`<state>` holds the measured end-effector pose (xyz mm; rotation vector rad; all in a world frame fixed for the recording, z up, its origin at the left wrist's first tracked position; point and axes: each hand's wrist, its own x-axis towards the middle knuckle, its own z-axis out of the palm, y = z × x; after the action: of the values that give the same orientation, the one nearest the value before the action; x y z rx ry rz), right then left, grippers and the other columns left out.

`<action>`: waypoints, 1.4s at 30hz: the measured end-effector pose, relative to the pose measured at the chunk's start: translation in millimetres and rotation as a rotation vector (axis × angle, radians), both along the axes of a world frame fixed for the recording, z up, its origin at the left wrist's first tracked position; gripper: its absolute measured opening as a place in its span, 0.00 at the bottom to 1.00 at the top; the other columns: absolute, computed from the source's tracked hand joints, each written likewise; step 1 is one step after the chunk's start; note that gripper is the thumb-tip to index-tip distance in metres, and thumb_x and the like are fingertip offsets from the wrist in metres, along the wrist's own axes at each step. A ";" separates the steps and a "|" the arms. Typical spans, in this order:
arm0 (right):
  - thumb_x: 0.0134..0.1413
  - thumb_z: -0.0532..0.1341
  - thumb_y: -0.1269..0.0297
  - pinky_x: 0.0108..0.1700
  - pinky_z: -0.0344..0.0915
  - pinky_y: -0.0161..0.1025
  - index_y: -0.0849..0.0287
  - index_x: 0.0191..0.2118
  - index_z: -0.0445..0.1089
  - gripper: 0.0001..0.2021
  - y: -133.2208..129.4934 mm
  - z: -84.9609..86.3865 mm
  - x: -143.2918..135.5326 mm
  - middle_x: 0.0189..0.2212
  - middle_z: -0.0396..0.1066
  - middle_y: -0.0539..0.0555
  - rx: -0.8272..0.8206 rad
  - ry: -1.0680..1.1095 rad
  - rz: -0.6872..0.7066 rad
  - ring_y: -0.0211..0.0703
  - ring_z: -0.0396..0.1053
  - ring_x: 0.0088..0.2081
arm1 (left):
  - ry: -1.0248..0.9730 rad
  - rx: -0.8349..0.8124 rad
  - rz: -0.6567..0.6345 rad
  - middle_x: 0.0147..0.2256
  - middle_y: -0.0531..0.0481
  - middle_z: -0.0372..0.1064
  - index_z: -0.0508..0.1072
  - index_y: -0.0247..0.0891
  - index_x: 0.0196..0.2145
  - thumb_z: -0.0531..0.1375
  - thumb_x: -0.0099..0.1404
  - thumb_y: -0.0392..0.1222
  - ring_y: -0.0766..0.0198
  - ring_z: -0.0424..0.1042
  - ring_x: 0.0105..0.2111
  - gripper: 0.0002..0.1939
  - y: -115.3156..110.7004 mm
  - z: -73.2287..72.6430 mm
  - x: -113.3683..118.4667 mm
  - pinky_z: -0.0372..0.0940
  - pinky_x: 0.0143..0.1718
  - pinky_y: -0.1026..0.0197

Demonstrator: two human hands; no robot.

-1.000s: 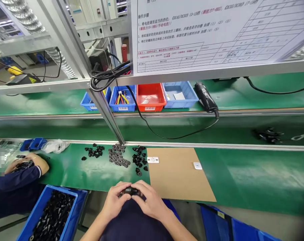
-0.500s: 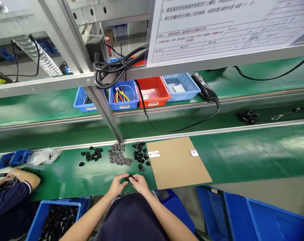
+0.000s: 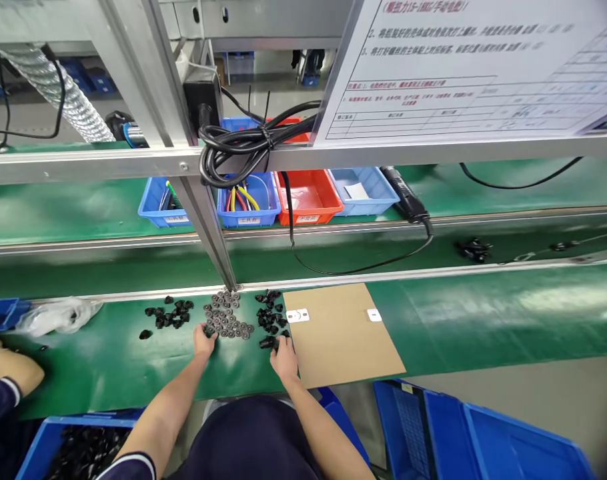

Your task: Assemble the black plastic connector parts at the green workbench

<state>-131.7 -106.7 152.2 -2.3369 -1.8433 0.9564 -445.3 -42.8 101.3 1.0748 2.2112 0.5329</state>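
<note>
Head view, the only one. My right hand (image 3: 285, 360) has thumb and fingers closed on a black barrel (image 3: 267, 343), low over the worktop (image 3: 483, 327) at the near end of the black knobs (image 3: 269, 313). Barrel sits at the left of my fingertips, long axis roughly crosswise, free end pointing left. Whether its underside touches the worktop, cannot tell.

My left hand (image 3: 203, 341) is at the near left edge of the grey discs (image 3: 228, 315); thumb and forefinger stand about a dark disc there. Pinched or only touched, cannot tell. Discs run away and to the right from those fingertips, left hand the nearer one. Black caps (image 3: 171, 313) lie beyond it, to the left. Cardboard sheet (image 3: 343, 347) just right of my right hand, two white plates (image 3: 297, 315) on it near its far corners.

Containers, on the shelf behind, left to right: blue bin (image 3: 166, 219) with slim tools; second blue bin (image 3: 248, 219) with red-and-yellow-handled pliers; red bin (image 3: 311, 217), something pale inside; light blue bin (image 3: 371, 208), white paper in it. Lower left, a blue crate (image 3: 36, 447) holds many black parts.
</note>
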 end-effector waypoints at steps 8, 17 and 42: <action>0.58 0.62 0.75 0.51 0.69 0.45 0.58 0.63 0.62 0.27 14.2 -11.9 9.2 0.55 0.63 0.63 0.036 -0.053 0.044 0.56 0.70 0.54 | 0.006 0.017 0.055 0.50 0.40 0.65 0.71 0.38 0.45 0.65 0.61 0.43 0.51 0.74 0.45 0.15 -5.1 -7.9 8.1 0.68 0.54 0.52; 0.64 0.62 0.71 0.58 0.62 0.50 0.57 0.51 0.72 0.12 26.6 -11.8 -4.3 0.52 0.66 0.61 0.116 -0.037 0.285 0.59 0.62 0.57 | -0.053 0.044 0.052 0.39 0.43 0.73 0.71 0.40 0.34 0.68 0.54 0.48 0.48 0.77 0.39 0.15 -53.6 0.6 15.7 0.73 0.51 0.44; 0.56 0.66 0.76 0.63 0.58 0.44 0.48 0.63 0.68 0.30 31.6 0.6 -3.0 0.57 0.68 0.57 0.087 0.059 0.295 0.54 0.64 0.60 | -0.511 0.198 -0.336 0.42 0.44 0.79 0.76 0.39 0.38 0.70 0.62 0.55 0.52 0.78 0.39 0.17 -109.8 117.4 61.3 0.72 0.41 0.54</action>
<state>-134.7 -75.1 152.7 -2.0021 -2.1984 0.9337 -384.0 -152.6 218.7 1.2186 1.5250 0.7850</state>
